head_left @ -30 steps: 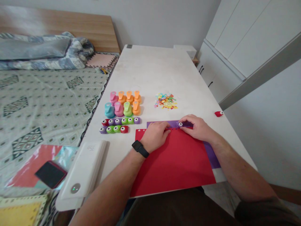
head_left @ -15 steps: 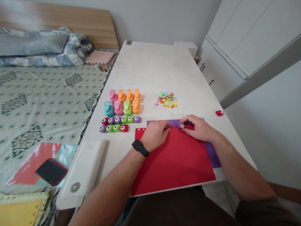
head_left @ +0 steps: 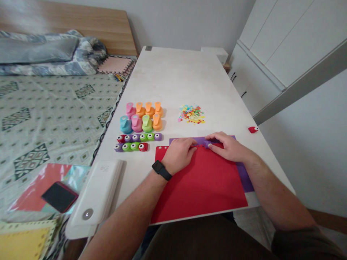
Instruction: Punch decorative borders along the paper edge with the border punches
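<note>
A red paper sheet (head_left: pixel 200 184) lies on a purple sheet (head_left: pixel 245 177) at the near edge of the white table (head_left: pixel 179 79). My left hand (head_left: pixel 179 154), with a black watch on the wrist, presses flat on the red sheet's top edge. My right hand (head_left: pixel 227 146) grips a small purple punch (head_left: pixel 209 144) at that same edge; my fingers cover most of the punch. A row of punched holes runs along the edge between my hands.
Several large pastel punches (head_left: pixel 141 117) and two rows of small punches (head_left: pixel 137 142) sit to the left. A confetti pile (head_left: pixel 191 114) lies beyond, a red punch (head_left: pixel 252 129) at the right edge. White device (head_left: pixel 96 195), paper and a phone (head_left: pixel 59 196) lie left on the bed.
My right hand has closed further over the small purple punch, whose white button showed before. The view shifted slightly; my left hand stays in place.
</note>
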Motion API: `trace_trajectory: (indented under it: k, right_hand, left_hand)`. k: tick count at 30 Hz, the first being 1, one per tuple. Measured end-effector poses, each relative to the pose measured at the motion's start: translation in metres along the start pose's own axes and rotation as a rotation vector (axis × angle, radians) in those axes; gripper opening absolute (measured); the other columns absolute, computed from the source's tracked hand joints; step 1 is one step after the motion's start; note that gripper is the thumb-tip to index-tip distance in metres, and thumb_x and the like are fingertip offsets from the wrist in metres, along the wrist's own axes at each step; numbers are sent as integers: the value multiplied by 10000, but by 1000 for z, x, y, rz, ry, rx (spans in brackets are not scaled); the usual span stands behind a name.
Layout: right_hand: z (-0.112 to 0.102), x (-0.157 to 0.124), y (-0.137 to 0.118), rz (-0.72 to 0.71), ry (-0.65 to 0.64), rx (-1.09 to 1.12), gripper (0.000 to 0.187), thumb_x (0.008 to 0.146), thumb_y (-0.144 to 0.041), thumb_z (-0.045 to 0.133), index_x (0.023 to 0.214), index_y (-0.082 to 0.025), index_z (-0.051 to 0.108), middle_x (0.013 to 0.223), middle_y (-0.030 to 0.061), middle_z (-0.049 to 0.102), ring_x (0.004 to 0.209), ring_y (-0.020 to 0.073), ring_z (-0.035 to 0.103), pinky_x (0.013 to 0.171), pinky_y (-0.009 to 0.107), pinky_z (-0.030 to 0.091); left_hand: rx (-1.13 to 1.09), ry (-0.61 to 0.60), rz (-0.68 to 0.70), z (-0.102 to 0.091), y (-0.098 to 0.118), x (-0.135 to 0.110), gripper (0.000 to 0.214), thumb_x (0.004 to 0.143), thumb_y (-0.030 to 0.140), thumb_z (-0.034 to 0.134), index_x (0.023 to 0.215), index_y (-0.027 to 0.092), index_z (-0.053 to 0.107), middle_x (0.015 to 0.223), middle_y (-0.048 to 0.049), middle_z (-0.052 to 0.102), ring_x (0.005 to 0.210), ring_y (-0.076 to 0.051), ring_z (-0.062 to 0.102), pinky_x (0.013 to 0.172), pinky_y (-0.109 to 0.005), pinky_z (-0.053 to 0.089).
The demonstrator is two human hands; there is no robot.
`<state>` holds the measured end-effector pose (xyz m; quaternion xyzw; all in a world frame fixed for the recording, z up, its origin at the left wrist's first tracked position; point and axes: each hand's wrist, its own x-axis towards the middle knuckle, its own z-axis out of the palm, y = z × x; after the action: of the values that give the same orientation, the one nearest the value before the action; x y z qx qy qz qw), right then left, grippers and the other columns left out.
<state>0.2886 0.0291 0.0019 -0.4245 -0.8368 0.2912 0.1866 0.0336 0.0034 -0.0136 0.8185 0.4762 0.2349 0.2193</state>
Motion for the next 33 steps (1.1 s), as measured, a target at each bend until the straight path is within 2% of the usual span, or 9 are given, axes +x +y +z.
trace_trajectory:
  k: [7, 14, 25, 33]
  right_hand:
    - [-3, 3, 5, -15, -44, -32, 343, 953, -321, 620, 1291, -283, 659, 1242, 82, 692, 1195, 260, 604, 1071, 466, 467]
    - [-8, 4, 3, -17, -102, -36, 351, 913, -323, 666, 1252, -231, 674, 1174, 102, 687, 1135, 256, 608, 1026, 440, 487]
    - [-10, 3, -2, 66, -132, 114, 344, 861, -314, 712, 1192, -237, 660, 1173, 64, 706, 1046, 228, 656, 956, 397, 510]
    - [-10, 4, -3, 61, -136, 26, 336, 864, -328, 713, 1185, -232, 683, 1128, 72, 717, 1017, 232, 652, 930, 394, 501]
  left_hand:
    - [24, 19, 27, -3, 4, -1, 154, 964, 215, 575, 1071, 201, 686, 1040, -57, 754, 966, -219, 683, 884, -347, 507]
    - [30, 34, 51, -3, 6, -2, 150, 963, 203, 578, 1078, 195, 675, 1047, -61, 751, 989, -219, 683, 906, -358, 504]
    - [62, 60, 76, -3, 7, -5, 136, 975, 220, 580, 1079, 206, 666, 1047, -45, 748, 988, -218, 674, 890, -372, 478]
    - [74, 61, 77, -4, 8, -5, 144, 980, 226, 572, 1085, 206, 670, 1059, -54, 750, 992, -222, 671, 898, -382, 474]
